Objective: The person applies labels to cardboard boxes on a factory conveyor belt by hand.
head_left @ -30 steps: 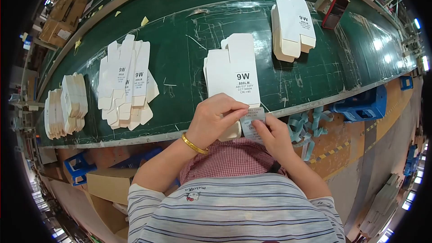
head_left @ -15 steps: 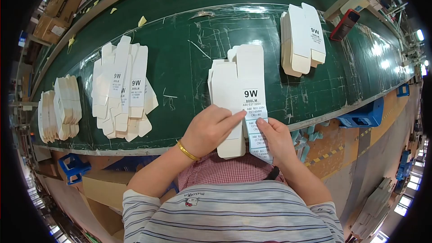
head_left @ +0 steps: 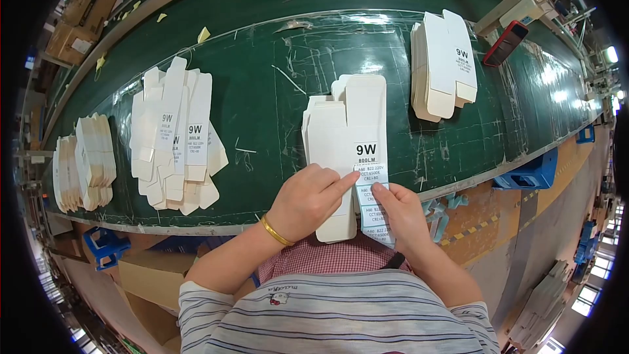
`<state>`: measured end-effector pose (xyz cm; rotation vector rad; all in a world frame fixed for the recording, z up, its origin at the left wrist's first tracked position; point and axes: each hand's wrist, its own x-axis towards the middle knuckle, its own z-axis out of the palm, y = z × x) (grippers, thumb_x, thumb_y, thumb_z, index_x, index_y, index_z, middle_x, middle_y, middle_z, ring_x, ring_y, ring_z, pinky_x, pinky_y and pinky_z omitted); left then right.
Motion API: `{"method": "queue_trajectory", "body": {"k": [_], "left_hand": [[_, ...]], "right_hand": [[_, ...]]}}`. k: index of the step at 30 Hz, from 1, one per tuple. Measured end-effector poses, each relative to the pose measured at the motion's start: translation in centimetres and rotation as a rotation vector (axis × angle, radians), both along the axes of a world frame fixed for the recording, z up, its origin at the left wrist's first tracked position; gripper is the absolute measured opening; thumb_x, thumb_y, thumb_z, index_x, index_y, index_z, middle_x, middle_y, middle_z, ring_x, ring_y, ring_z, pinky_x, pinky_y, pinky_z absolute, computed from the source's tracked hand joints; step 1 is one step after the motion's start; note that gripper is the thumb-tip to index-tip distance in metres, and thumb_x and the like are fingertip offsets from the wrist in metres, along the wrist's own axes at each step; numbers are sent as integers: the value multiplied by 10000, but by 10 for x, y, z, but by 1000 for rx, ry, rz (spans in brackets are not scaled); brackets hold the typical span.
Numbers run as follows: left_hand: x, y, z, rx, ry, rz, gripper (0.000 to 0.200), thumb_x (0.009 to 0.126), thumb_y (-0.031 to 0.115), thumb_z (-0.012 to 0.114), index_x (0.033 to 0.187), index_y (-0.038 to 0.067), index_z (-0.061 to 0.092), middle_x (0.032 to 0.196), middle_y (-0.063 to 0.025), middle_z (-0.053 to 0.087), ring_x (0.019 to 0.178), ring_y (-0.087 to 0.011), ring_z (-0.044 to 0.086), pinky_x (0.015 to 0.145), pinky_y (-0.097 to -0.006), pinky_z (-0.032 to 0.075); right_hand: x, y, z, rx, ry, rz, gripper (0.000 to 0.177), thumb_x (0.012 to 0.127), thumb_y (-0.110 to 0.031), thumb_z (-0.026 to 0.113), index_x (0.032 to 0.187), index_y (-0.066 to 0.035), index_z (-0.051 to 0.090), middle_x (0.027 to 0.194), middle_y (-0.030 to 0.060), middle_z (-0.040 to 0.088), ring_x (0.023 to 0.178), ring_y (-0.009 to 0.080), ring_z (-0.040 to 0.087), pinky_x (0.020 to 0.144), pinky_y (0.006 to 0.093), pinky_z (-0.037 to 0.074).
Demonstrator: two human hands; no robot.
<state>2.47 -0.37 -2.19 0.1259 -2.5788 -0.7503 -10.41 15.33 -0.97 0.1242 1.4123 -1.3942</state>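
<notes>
A flattened white carton (head_left: 365,111) printed 9W 800LM lies on a stack of similar cartons (head_left: 327,132) in front of me. A strip of pale blue labels (head_left: 373,215) hangs over its lower part, the top label covering print below 800LM. My right hand (head_left: 403,216) pinches the strip at its right edge between thumb and fingers. My left hand (head_left: 308,200) lies over the stack, index fingertip touching the top label's upper left corner. Its other fingers are curled under, the thumb is hidden, and whatever they hold cannot be seen.
Loosely piled 9W cartons (head_left: 175,137) lie to the left, with stacked cartons (head_left: 95,160) farther left. Another carton stack (head_left: 438,65) stands at the back right beside a red-edged phone (head_left: 504,44). Blue stools (head_left: 527,172) are beyond the green table's (head_left: 262,46) front edge.
The view has shifted slightly, so the table's things appear lower. The top label now sits higher against the carton's print, hiding a line that showed before. Both hands stay at the strip.
</notes>
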Motion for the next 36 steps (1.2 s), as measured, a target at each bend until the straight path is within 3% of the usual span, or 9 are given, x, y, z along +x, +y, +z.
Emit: {"method": "queue_trajectory", "body": {"k": [17, 28, 36], "left_hand": [[-2, 1, 6, 29, -82, 22, 391, 734, -4, 662, 1121, 48, 689, 776, -44, 561, 701, -201, 533, 619, -320, 468], [-9, 1, 10, -40, -148, 13, 375, 761, 50, 648, 1135, 74, 670, 754, -35, 491, 680, -189, 519, 585, -310, 473], [-14, 0, 13, -115, -226, -12, 412, 785, 83, 617, 1196, 103, 641, 745, -43, 475, 676, -190, 524, 557, -309, 475]], "right_hand": [[2, -5, 1, 28, -8, -27, 233, 987, -171, 553, 1038, 42, 634, 878, 60, 684, 684, 79, 628, 595, 227, 518], [1, -2, -2, 14, -33, -31, 225, 987, -166, 550, 1011, 42, 633, 864, 65, 688, 657, 81, 629, 575, 228, 519], [5, 14, -10, 6, 73, 55, 232, 956, -160, 603, 1053, 48, 635, 893, 50, 678, 724, 73, 613, 630, 231, 510]]}}
